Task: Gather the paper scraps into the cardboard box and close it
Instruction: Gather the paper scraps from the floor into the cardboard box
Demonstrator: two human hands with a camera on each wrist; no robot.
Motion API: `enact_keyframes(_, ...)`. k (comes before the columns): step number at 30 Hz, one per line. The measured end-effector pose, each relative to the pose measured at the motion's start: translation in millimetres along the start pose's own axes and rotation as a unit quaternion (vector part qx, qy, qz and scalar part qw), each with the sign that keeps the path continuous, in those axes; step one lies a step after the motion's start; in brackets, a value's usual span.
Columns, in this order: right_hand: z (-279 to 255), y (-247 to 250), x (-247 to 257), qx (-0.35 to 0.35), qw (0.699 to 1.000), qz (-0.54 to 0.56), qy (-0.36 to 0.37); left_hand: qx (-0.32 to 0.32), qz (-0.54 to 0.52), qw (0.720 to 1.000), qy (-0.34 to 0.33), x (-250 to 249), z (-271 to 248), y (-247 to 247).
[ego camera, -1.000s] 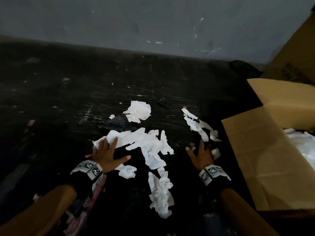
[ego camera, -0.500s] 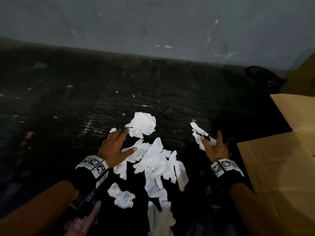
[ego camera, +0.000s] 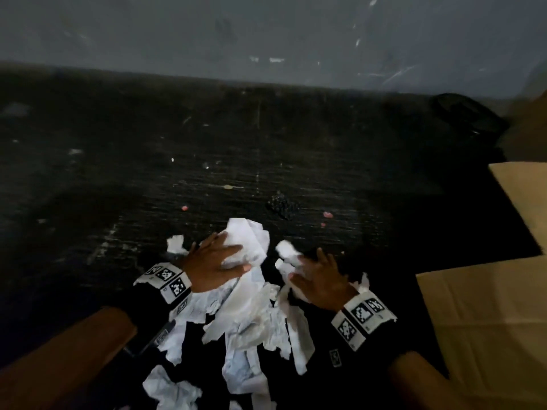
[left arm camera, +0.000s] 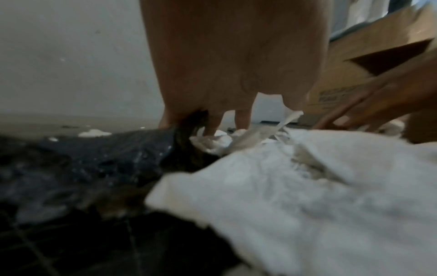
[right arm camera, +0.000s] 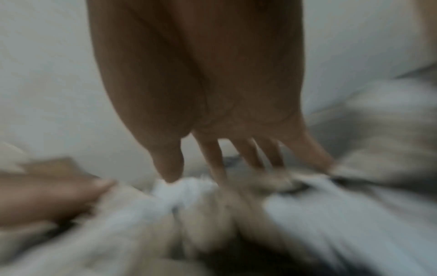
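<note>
The left hand point(ego camera: 211, 269) lies palm down on the white paper scraps point(ego camera: 251, 315), its fingers point(ego camera: 228, 250) spread and nearly straight, the tips pressing a crumpled white sheet point(ego camera: 251, 241) at the far edge of the heap. The thumb reaches under that sheet's near side; whether it pinches the paper cannot be told. The right hand point(ego camera: 321, 281) rests just beside it, also palm down with fingers point(ego camera: 322, 255) splayed, touching a small crumpled wad point(ego camera: 288, 251) and the strips below it. In the right wrist view the right hand point(right arm camera: 196, 89) shows fingers apart and pointing down onto the paper, though heavy blur hides any real grip. In the left wrist view the left hand point(left arm camera: 234, 56) stands with fingers apart over the scraps point(left arm camera: 307, 196).

The scraps sit heaped between and below the two hands on a dark, scuffed floor point(ego camera: 207, 158), with one loose piece point(ego camera: 174, 242) beside the left hand and more strips running off the bottom edge. The cardboard box point(ego camera: 488, 306) stands open to the right, well apart from the heap and cut off by the frame. The left wrist view shows dark print on the box's point(left arm camera: 343, 61) side, too blurred to read. Both wrists carry bands point(ego camera: 167, 279) with black-and-white square marker codes. A dark round object point(ego camera: 467, 113) by the grey wall point(ego camera: 266, 31) is too dim to name.
</note>
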State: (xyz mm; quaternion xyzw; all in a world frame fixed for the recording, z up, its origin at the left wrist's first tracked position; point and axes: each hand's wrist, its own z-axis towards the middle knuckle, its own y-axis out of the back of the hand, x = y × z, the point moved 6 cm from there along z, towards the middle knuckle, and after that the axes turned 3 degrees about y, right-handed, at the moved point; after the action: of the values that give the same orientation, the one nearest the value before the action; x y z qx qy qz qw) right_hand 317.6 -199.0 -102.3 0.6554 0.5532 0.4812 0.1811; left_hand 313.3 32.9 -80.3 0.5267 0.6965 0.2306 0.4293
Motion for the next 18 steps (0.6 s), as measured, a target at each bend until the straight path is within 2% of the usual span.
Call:
enact_keyframes(2,-9.9,6.5,24.2,-0.024,0.997,0.065,0.043,-0.007,-0.042,0.997,-0.072,-6.5,-15.0,-4.1)
enact_keyframes(4,-1.6,33.9,40.1,-0.096,0.992,0.061,0.061,-0.060,-0.057,0.990,-0.114,-4.8,-32.2,1.6)
enact_keyframes(6,18.2,67.4,48.7,-0.164,0.982,0.046,0.080,-0.121,-0.026,0.985,-0.118,-0.8,-51.6,8.2)
enact_keyframes(8,43.6,88.2,56.0,-0.197,0.975,0.036,0.099,-0.160,-0.005,0.983,-0.091,8.5,-73.7,9.1)
enact_keyframes(10,70.6,87.8,58.9,-0.150,0.986,0.003,0.076,-0.148,-0.012,0.988,-0.040,27.4,-91.4,-0.9)
enact_keyframes(13,98.0,71.8,67.1,-0.074,0.994,-0.034,0.075,-0.066,-0.010,0.998,0.021,58.2,-107.4,-26.3)
enact_keyframes(15,102.2,52.6,74.5,-0.041,0.995,-0.043,0.080,-0.027,-0.011,0.999,0.022,68.4,-115.1,-39.9)
enact_keyframes(18,82.3,26.2,89.2,-0.043,0.989,-0.058,0.131,-0.018,-0.036,0.999,-0.011,65.9,-123.7,-47.2)
